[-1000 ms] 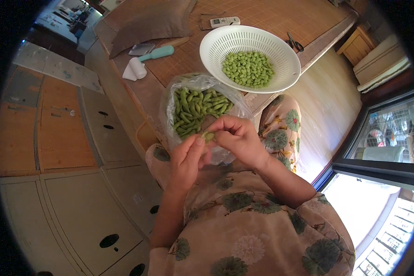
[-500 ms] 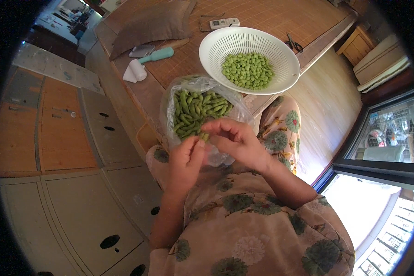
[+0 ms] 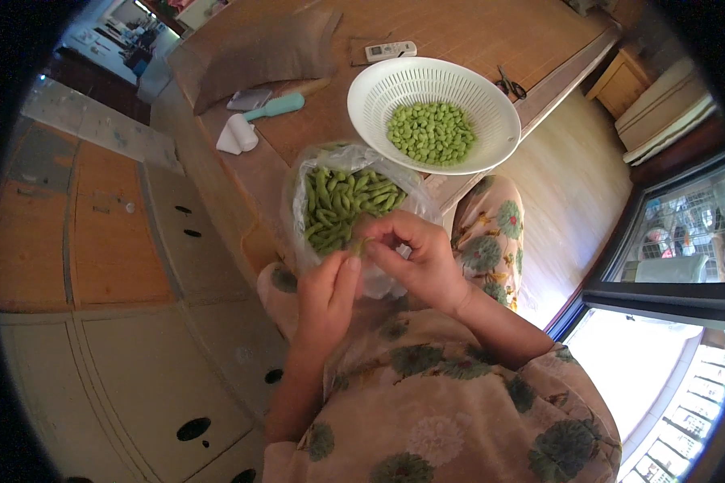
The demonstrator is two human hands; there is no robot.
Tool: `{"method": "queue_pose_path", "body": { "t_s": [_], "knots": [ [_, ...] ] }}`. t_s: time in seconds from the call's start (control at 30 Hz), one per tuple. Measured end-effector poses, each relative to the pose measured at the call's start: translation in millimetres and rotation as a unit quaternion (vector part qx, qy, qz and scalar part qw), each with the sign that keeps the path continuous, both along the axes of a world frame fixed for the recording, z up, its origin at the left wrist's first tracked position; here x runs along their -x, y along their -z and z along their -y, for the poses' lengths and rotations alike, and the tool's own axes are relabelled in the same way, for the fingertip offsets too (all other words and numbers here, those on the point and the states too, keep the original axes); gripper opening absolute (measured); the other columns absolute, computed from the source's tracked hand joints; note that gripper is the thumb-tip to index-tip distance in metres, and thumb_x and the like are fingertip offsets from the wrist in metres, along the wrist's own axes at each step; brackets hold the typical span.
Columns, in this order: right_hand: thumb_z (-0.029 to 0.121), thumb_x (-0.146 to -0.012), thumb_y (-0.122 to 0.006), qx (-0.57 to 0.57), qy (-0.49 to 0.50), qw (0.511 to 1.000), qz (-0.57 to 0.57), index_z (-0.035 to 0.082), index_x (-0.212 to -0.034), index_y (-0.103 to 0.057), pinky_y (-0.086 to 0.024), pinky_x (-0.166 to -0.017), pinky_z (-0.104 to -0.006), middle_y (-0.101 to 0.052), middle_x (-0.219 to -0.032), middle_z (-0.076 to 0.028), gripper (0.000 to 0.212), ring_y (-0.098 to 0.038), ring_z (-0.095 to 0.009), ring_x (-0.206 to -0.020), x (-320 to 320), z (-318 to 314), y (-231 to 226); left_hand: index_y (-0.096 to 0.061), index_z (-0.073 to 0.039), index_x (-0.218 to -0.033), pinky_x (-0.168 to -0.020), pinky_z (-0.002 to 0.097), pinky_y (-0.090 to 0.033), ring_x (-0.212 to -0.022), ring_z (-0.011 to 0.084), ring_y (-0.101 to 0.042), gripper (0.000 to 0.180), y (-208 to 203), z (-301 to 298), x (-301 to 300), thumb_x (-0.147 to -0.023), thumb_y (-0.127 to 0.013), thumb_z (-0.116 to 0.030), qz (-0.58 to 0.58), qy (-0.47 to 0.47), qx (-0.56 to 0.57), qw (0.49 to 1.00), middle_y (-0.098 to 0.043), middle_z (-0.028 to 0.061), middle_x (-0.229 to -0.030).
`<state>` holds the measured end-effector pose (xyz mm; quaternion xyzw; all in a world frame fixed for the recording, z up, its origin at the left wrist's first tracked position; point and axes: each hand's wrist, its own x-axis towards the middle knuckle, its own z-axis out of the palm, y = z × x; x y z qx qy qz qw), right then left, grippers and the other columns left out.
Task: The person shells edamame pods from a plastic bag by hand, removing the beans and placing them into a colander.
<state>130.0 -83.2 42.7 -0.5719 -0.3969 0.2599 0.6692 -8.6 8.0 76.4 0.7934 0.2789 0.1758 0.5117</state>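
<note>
Between my fingertips is a green soybean pod (image 3: 360, 245), partly covered by the fingers. My left hand (image 3: 327, 291) pinches its near end with thumb and forefinger, and my right hand (image 3: 415, 256) grips the other end. Just beyond them a clear plastic bag (image 3: 298, 211) stands open, full of green soybean pods (image 3: 342, 197). Behind and to the right of the bag, a white slotted colander (image 3: 491, 113) rests near the table edge with a heap of shelled green beans (image 3: 431, 133) in it.
On the mat-topped table (image 3: 459, 32) lie a brown pillow (image 3: 262, 52), a white remote control (image 3: 391, 51), black scissors (image 3: 511, 84) and a lint roller with a turquoise handle (image 3: 275, 106). Cabinets (image 3: 129, 362) line the left; a dark-framed window (image 3: 677, 233) is at right.
Both hands stay together at the pod; my right fingers have curled in slightly and my left hand sits a little lower. The colander and bag appear slightly lower in view.
</note>
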Motion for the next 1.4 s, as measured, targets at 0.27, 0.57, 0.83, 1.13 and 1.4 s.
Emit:
{"method": "queue_pose_path", "body": {
  "t_s": [0.27, 0.57, 0.83, 1.13, 1.4],
  "knots": [
    [-0.004, -0.08, -0.06, 0.051, 0.214, 0.968, 0.12, 0.0, -0.114, -0.057, -0.052, -0.067, -0.0314, -0.063, -0.102, -0.016, 0.034, -0.064, -0.022, -0.073, -83, -9, -8, -0.065, 0.002, -0.101, -0.052, 0.0211, -0.032, -0.057, 0.0033, -0.038, 0.025, -4, 8, 5, -0.098, -0.046, -0.014, -0.009, -0.018, 0.128, 0.992, -0.044, -0.0063, -0.063],
    [-0.015, -0.077, -0.05, 0.015, 0.271, 0.909, 0.317, -0.001, -0.111, -0.058, -0.051, -0.083, -0.0363, -0.053, -0.121, -0.023, 0.038, -0.061, -0.037, -0.101, -84, -6, 9, -0.063, 0.0, -0.108, -0.053, 0.0194, -0.028, -0.059, 0.0012, -0.034, 0.024, 5, 11, 4, -0.099, -0.046, -0.015, 0.014, -0.006, 0.197, 0.98, -0.043, -0.0085, -0.069],
    [0.003, -0.091, -0.058, 0.037, 0.038, 0.996, -0.077, -0.001, -0.103, -0.063, -0.049, -0.074, -0.0257, -0.062, -0.097, -0.008, 0.014, -0.06, -0.013, -0.086, -54, 15, 11, -0.057, 0.002, -0.108, -0.056, 0.0247, -0.034, -0.061, 0.0084, -0.038, 0.029, 9, 12, 3, -0.103, -0.038, -0.021, 0.007, 0.022, 0.18, 0.983, -0.044, -0.0006, -0.069],
    [0.012, -0.095, -0.058, -0.065, -0.156, 0.972, -0.163, -0.004, -0.103, -0.062, -0.05, -0.069, -0.0256, -0.059, -0.091, -0.005, 0.018, -0.062, -0.012, -0.078, -4, 1, 5, -0.055, 0.001, -0.111, -0.059, 0.0236, -0.037, -0.065, 0.0086, -0.043, 0.025, 7, 14, 4, -0.101, -0.043, -0.018, 0.023, 0.015, 0.162, 0.986, -0.049, 0.0002, -0.074],
    [0.01, -0.097, -0.053, -0.019, -0.234, 0.94, -0.248, -0.002, -0.1, -0.059, -0.045, -0.063, -0.0221, -0.062, -0.082, -0.005, 0.014, -0.064, -0.012, -0.071, -6, 11, -19, -0.057, 0.001, -0.102, -0.056, 0.0249, -0.036, -0.059, 0.0093, -0.043, 0.027, -7, 15, 5, -0.101, -0.042, -0.021, 0.022, 0.001, 0.133, 0.991, -0.05, 0.0014, -0.067]
  ]
}}
